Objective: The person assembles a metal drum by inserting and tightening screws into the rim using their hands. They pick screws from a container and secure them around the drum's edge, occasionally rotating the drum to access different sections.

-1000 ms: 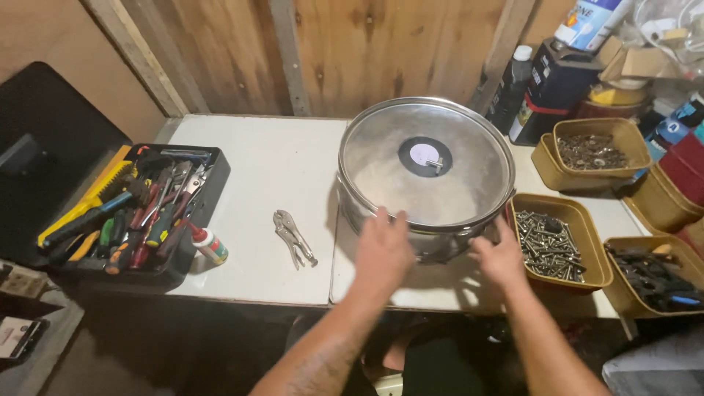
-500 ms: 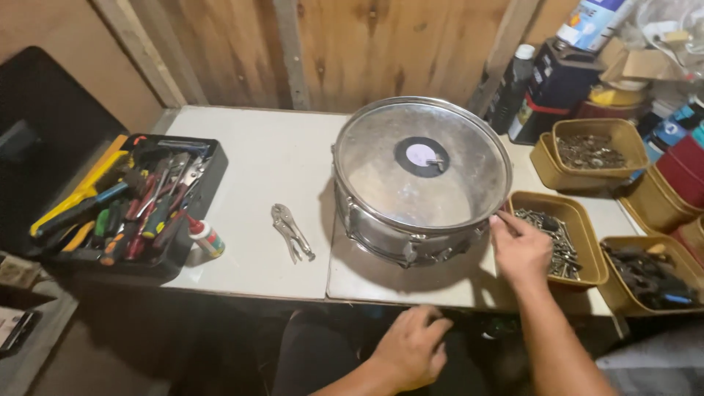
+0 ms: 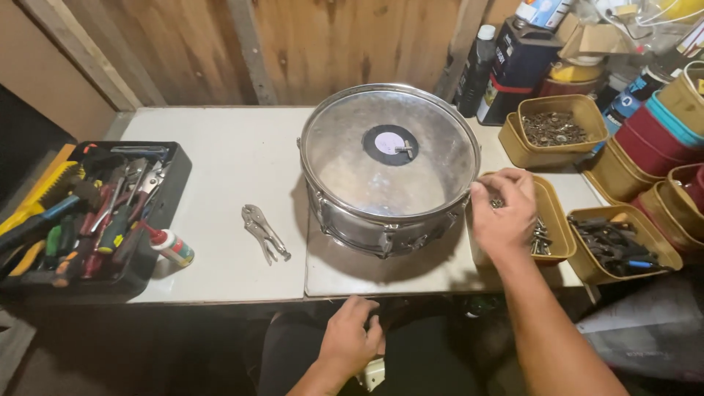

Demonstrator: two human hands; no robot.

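Your right hand (image 3: 504,209) sits w/ fingers curled narrow at the near-right rim of the drum (image 3: 389,172), over a tan tub (image 3: 551,233) of screws; can't tell if it's pinching anything. Your left hand (image 3: 350,341) hangs loosely curled below the table (image 3: 227,158) edge, holding nothing, well apart from the drum, which stands mid-table w/ a small key on its centre dot. Left, a black tray (image 3: 172,183) holds screwdrivers & pliers, w/ locking pliers (image 3: 262,231) lying loose between tray & drum; right, more tan tubs (image 3: 557,128) hold small hardware.
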